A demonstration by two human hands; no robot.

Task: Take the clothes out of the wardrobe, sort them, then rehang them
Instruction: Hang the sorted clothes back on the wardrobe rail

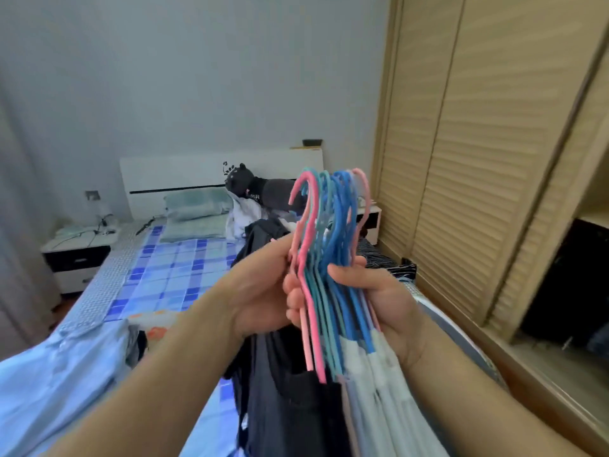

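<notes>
Both hands hold one bunch of hangers (329, 245) by the necks, hooks up and stacked together, likely so the clothes (329, 407) hang free below and none slips off. The right hand (379, 301) has its grip wrapped round the bunch, thumb across the front. The left hand (263, 288) curls its grip on the pink hanger at the near side, perhaps to peel it away. The bed (171, 278) lies just ahead with open checked cover left of a dark pile. The wardrobe (487, 159) stands close on the right, its slatted doors and sill crowding that side.
</notes>
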